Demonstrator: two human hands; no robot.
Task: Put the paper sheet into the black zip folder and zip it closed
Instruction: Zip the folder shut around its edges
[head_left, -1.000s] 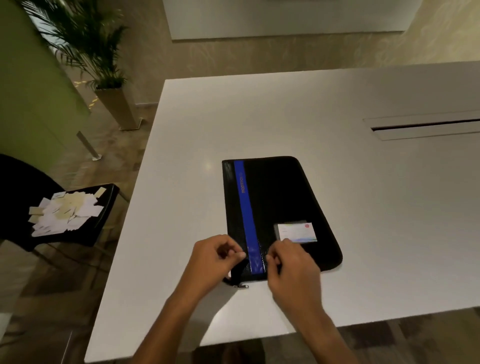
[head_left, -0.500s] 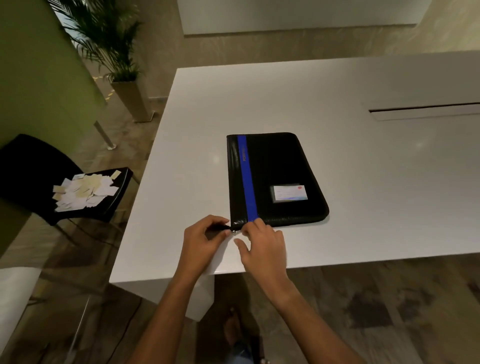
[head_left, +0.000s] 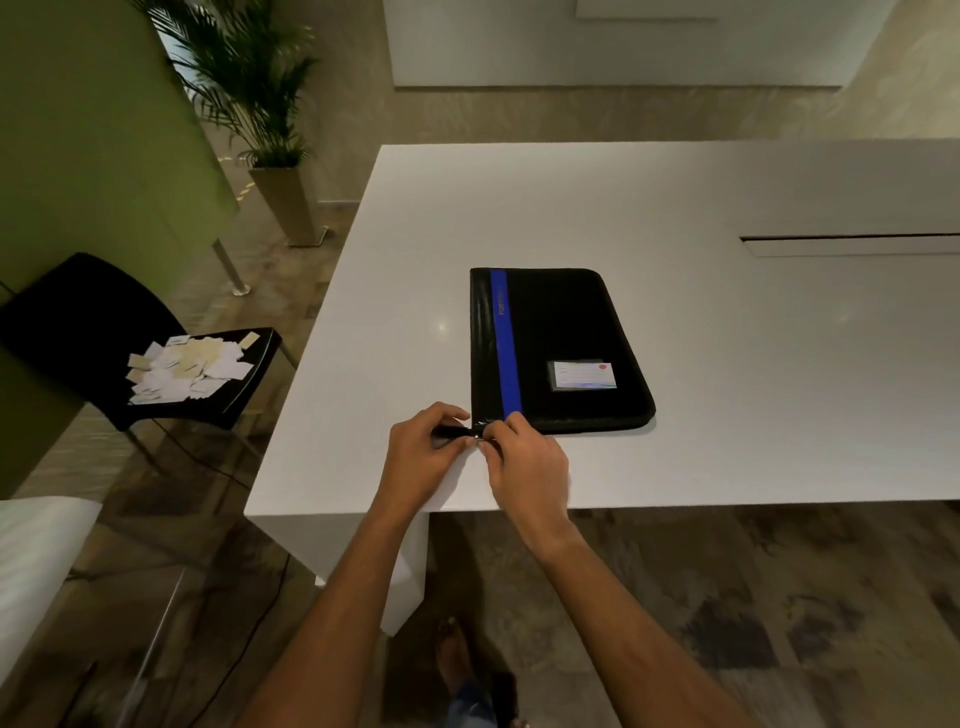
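Note:
The black zip folder (head_left: 561, 348) lies flat and closed on the white table (head_left: 727, 197), with a blue stripe down its left side and a small label card (head_left: 584, 375) on its cover. My left hand (head_left: 423, 452) pinches a black tab at the folder's near left corner. My right hand (head_left: 527, 465) pinches the small metal zip pull at that same corner. The two hands touch at the fingertips. No paper sheet shows anywhere on the table.
A black chair (head_left: 119, 338) at the left holds a heap of small paper cards (head_left: 184, 369). A potted palm (head_left: 260, 104) stands behind it. A long cable slot (head_left: 852, 244) runs in the table at the right. The table's near edge is just below my hands.
The view has pulled back, so the folder appears farther away. Both hands have slid from the folder's near edge to its near left corner and now pinch the zip there.

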